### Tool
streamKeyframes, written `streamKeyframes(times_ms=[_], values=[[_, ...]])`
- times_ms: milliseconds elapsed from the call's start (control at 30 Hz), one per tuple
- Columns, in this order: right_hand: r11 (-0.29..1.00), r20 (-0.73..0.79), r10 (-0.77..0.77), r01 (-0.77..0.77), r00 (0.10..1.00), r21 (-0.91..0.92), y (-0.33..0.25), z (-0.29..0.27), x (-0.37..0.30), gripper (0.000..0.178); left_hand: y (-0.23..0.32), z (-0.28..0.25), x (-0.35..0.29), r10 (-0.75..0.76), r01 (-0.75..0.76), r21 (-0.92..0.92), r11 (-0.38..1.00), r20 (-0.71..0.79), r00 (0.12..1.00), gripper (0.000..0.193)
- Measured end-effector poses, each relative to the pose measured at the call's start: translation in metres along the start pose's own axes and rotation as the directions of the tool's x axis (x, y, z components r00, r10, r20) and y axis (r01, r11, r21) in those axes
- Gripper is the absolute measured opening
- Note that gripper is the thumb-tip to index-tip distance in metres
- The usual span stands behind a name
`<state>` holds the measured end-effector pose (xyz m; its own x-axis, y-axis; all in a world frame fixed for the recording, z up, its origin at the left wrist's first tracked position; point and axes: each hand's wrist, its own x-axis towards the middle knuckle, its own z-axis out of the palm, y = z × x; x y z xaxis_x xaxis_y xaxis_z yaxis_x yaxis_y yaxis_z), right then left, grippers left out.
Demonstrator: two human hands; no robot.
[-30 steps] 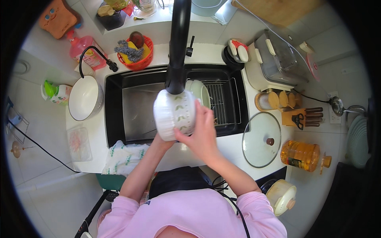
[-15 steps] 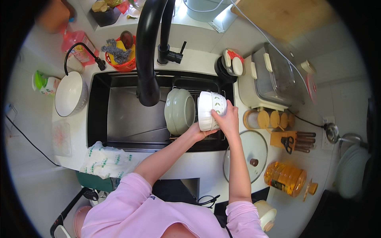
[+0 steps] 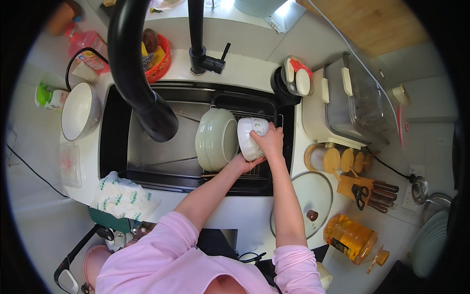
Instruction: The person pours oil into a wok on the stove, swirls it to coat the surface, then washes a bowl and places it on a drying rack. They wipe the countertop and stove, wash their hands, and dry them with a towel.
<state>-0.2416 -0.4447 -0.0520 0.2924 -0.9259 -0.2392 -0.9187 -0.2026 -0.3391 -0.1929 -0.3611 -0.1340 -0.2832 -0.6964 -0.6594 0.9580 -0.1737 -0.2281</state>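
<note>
Two white bowls with a green leaf pattern, apparently stacked together (image 3: 248, 141), are tilted on their side over the right part of the black sink (image 3: 111, 142). My right hand (image 3: 268, 142) grips them from the right, thumb across the outside. Under their lower edge my left hand (image 3: 243, 164) supports them, its fingers partly hidden by the bowls. Just left of them a large pale green pot or bowl (image 3: 215, 139) stands on edge, close to the white bowls. A wire drying rack (image 3: 254, 169) shows in part beneath my hands.
A black faucet (image 3: 147, 108) arches over the sink's left. A white bowl (image 3: 81, 111) and a patterned cloth (image 3: 125, 196) lie on the left counter. To the right are a glass lid (image 3: 301, 196), an oil jug (image 3: 350, 237), a knife block (image 3: 352, 188) and jars (image 3: 325, 159).
The view has shifted, so the faucet appears further left. My hands have brought the white bowls slightly lower and closer to the pale green one.
</note>
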Motion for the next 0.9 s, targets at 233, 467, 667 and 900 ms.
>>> streamKeyframes(times_ms=[233,467,667,900], values=[[0.999,-0.132,0.026,-0.032,0.991,-0.040,-0.014,0.023,-0.006,0.084,-0.001,-0.025,0.027,0.072,-0.064,-0.070,0.995,0.125,0.990,0.038],[0.993,-0.208,0.104,-0.090,0.973,0.073,-0.010,0.033,-0.009,0.085,-0.026,-0.015,0.018,0.182,-0.213,-0.304,0.929,-0.125,0.975,0.045],[0.990,-0.273,0.097,-0.065,0.957,0.124,-0.007,0.047,-0.017,0.085,-0.031,-0.010,0.012,0.253,-0.340,-0.325,0.883,-0.283,0.925,0.043],[0.993,-0.266,-0.078,0.098,0.961,0.061,0.035,0.054,-0.012,0.084,-0.038,-0.013,-0.047,0.076,-0.021,0.232,0.972,-0.230,0.970,0.053]])
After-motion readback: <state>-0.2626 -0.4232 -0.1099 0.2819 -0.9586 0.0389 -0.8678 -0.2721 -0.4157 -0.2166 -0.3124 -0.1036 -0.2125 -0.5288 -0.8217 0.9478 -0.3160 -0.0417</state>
